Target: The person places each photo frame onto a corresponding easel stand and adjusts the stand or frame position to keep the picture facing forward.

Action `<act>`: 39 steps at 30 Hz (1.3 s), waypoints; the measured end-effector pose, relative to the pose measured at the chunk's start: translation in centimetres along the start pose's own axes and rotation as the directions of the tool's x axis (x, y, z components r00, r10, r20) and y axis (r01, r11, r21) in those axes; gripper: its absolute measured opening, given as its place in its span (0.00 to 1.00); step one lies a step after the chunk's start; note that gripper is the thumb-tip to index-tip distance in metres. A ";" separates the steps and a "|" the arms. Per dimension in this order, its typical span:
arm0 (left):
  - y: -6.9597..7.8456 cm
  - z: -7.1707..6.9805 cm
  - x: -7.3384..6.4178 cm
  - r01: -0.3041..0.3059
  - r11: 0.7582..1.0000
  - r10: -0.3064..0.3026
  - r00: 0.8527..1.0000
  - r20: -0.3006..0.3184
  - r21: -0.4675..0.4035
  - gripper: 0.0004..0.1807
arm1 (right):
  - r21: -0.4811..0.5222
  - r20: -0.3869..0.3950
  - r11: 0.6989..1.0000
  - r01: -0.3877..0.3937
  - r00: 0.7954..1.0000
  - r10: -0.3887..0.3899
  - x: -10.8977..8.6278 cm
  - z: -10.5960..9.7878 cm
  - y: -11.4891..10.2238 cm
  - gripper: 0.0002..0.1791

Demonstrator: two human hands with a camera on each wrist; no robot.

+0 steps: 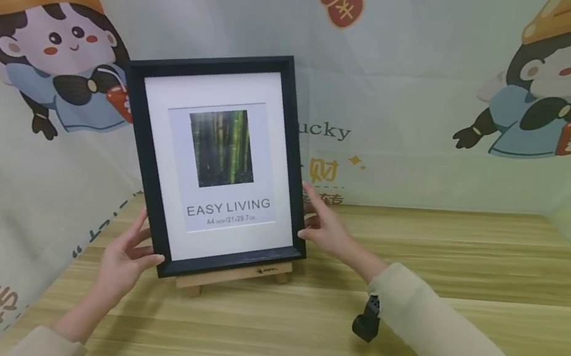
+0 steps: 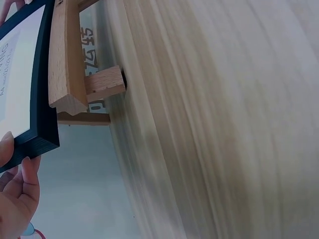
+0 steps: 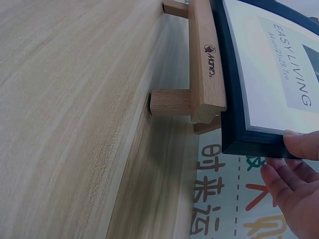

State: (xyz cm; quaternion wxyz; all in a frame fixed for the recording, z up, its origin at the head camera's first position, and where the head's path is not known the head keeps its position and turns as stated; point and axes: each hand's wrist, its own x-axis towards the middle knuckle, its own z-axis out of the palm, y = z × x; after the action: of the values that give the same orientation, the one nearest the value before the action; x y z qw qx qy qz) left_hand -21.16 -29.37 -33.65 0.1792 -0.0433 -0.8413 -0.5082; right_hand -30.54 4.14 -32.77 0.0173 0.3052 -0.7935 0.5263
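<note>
A black picture frame (image 1: 288, 160) with a white mat and a bamboo print stands tilted back on a small wooden easel (image 1: 236, 276). My left hand (image 1: 124, 255) grips its lower left edge, thumb on the front and fingers at the side and behind. On the opposite side my right hand (image 1: 330, 230) pinches the lower right edge, thumb in front. The right wrist view shows the easel's ledge (image 3: 207, 59) right along the bottom of the frame. Short wooden legs (image 2: 105, 83) of the easel reach down to the table in the left wrist view.
The wood-grain table (image 1: 436, 326) spreads in front and to the right. Behind it hangs a pale cloth (image 1: 412, 49) printed with cartoon figures and lettering. A black device (image 1: 367, 320) hangs at the right sleeve's cuff.
</note>
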 end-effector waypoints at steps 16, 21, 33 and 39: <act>-0.3 0.0 -0.1 0.029 0.999 -0.029 1.000 0.007 0.037 0.51 | -0.025 0.013 1.000 -0.013 1.000 0.014 0.4 0.1 0.3 0.49; -0.4 0.0 -0.1 0.025 0.999 -0.026 1.000 0.008 0.032 0.51 | -0.026 0.020 0.999 -0.031 0.999 0.032 0.5 0.1 0.3 0.49; -0.3 -0.1 0.0 0.050 0.996 -0.050 0.999 0.004 0.072 0.51 | -0.023 0.022 0.998 -0.055 0.998 0.055 0.8 0.2 0.3 0.50; -0.5 -0.2 0.0 0.044 0.996 -0.045 0.999 0.005 0.076 0.51 | -0.024 0.026 0.998 -0.056 0.998 0.057 0.9 0.2 0.4 0.49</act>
State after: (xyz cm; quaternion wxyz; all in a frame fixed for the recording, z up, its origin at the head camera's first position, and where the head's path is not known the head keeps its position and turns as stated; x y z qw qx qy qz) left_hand -21.27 -29.74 -34.00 0.1666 -0.0192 -0.8614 -0.4795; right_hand -31.38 3.67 -32.91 -0.0047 0.2895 -0.8081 0.5129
